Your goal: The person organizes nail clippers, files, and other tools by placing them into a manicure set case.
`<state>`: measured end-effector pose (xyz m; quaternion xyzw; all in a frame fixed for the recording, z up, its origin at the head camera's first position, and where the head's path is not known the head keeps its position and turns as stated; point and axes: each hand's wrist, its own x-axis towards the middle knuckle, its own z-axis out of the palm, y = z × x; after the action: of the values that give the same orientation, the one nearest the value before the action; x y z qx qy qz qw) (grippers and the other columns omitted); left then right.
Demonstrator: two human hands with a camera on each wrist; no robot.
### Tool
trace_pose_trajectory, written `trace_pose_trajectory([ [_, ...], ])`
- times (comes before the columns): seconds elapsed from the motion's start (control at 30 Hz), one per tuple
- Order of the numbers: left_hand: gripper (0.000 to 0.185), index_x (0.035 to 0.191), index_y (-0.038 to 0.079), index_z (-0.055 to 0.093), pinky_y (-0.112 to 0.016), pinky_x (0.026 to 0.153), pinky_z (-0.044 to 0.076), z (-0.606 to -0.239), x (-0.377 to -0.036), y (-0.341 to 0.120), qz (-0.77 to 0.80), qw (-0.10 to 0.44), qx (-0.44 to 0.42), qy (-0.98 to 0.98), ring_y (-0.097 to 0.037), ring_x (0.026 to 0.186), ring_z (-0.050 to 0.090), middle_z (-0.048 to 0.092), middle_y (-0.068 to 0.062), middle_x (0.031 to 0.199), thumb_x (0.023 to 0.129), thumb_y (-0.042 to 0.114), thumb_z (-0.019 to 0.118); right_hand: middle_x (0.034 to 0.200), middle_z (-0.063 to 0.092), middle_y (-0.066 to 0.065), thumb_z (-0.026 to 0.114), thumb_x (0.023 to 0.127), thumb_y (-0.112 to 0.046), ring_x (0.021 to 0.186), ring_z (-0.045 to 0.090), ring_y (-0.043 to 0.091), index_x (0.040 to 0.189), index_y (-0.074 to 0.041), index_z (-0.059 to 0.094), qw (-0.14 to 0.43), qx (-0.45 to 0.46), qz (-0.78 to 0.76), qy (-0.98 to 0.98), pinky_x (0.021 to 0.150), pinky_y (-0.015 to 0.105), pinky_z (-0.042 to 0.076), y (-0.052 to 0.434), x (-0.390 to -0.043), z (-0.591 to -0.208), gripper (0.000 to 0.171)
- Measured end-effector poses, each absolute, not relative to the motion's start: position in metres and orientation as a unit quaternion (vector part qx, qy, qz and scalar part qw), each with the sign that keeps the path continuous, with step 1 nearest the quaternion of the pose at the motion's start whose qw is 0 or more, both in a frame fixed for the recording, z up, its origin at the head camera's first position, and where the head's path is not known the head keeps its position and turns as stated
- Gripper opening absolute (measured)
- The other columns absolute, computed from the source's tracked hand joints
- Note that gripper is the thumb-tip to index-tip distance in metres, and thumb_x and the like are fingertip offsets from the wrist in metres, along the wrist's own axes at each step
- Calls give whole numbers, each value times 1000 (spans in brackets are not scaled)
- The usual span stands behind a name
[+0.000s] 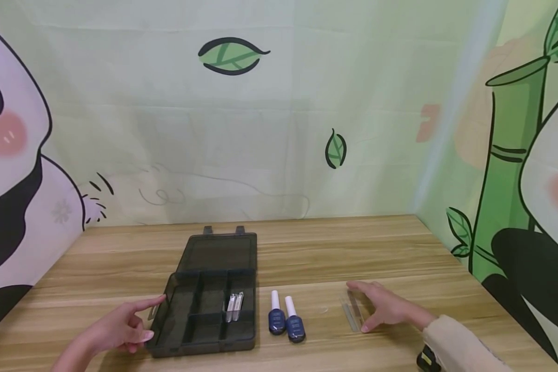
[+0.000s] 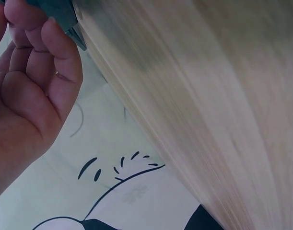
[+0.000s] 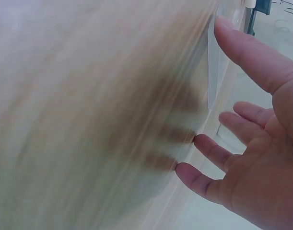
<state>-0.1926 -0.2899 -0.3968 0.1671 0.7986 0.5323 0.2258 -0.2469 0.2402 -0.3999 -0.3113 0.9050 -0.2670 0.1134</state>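
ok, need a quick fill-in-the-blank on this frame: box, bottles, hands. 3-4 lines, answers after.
1. The organizer box lies with its lid ____.
2. The number of nail polish bottles standing beside the box is ____.
3. The metal nail clippers lie ____ the box.
4. The right hand reaches over the clear strips with its fingers ____.

Missing words: open; two; inside; straight
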Motion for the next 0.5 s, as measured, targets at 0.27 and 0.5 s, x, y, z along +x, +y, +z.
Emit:
trace_pose_trajectory([
  [0.27,72,136,-10,13,-23,44,31,-394,-192,-289,528,226,164,802,-12,48,44,42,-3,56,85,9,60,124,43,23,80,60,-15,110,36,40,126,9,38,114,-322,-252,905,89,54,30,239,-248,-399,82],
  [0.5,72,136,-10,12,-24,44,31,-393,-191,-289,530,231,161,800,-13,48,43,42,-3,56,85,10,59,122,42,25,81,59,-14,112,36,44,123,11,39,106,-330,-259,901,90,55,29,238,-250,-399,81],
])
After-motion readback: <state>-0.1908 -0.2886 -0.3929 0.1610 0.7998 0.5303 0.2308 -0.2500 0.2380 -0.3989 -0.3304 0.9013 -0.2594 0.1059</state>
